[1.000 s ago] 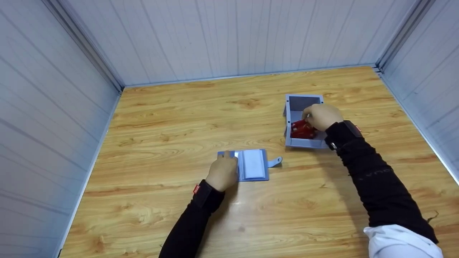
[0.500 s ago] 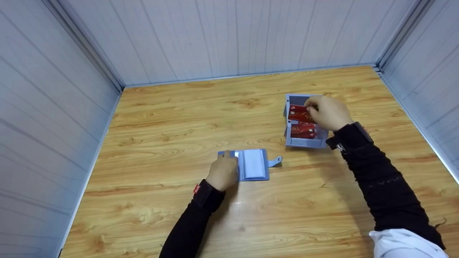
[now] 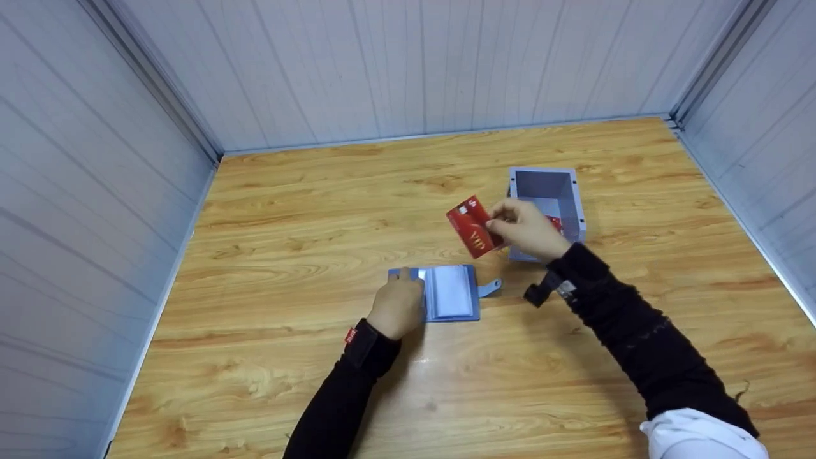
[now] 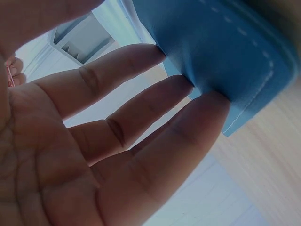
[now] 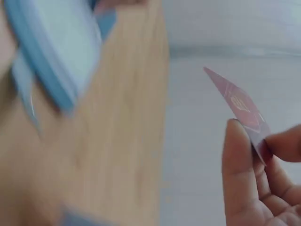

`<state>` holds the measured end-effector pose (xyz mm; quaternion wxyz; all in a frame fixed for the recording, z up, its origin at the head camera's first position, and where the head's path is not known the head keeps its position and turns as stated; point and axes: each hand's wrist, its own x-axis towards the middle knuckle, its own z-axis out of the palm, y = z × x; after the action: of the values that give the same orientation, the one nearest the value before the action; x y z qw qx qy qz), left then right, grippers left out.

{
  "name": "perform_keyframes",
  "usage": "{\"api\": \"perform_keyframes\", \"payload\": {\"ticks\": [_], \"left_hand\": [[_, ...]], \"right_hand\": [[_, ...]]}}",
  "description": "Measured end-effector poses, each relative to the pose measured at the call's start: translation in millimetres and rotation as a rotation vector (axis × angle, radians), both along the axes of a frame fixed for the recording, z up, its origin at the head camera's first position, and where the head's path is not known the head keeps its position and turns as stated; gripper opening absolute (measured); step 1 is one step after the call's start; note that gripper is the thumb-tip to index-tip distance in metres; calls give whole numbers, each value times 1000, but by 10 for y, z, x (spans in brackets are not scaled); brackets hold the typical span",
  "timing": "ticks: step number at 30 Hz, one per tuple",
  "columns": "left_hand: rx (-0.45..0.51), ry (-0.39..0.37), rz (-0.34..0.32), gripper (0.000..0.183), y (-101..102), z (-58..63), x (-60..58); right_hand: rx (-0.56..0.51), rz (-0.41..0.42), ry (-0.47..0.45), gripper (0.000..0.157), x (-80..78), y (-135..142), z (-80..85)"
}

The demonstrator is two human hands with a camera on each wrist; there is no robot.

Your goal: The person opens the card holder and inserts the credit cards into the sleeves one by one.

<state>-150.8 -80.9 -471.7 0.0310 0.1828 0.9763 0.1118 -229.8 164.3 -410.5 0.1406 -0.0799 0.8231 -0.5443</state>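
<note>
My right hand (image 3: 526, 229) pinches a red card (image 3: 473, 227) lettered "VIP" between thumb and fingers, held up over the table. In the right wrist view the red card (image 5: 240, 103) is seen nearly edge-on. A blue card holder (image 3: 473, 293) lies spread open on the table, its pale plastic sleeves (image 3: 451, 292) showing and its strap (image 3: 489, 288) pointing right. My left hand (image 3: 396, 307) rests on its left cover. In the left wrist view several extended fingertips press the stitched blue cover (image 4: 207, 47).
A grey-blue bin (image 3: 579, 204) stands behind my right hand, with a bit of red card (image 3: 556, 223) visible inside; my hand hides part of it. Pale panel walls (image 3: 408, 70) enclose the wooden table (image 3: 268, 357) at the back and both sides.
My right hand has lifted the red card out of the bin and carried it left toward the card holder. My left hand has stayed on the cover.
</note>
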Motion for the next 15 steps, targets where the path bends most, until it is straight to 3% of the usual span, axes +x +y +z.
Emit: {"api": "perform_keyframes", "payload": {"ticks": [6, 15], "left_hand": [[-14, 42, 3, 14, 9, -3, 2], [-24, -20, 32, 16, 6, -3, -20]], "right_hand": [[-173, -18, -164, 12, 94, -235, -272], [-180, 6, -234, 12, 153, -339, -603]]}}
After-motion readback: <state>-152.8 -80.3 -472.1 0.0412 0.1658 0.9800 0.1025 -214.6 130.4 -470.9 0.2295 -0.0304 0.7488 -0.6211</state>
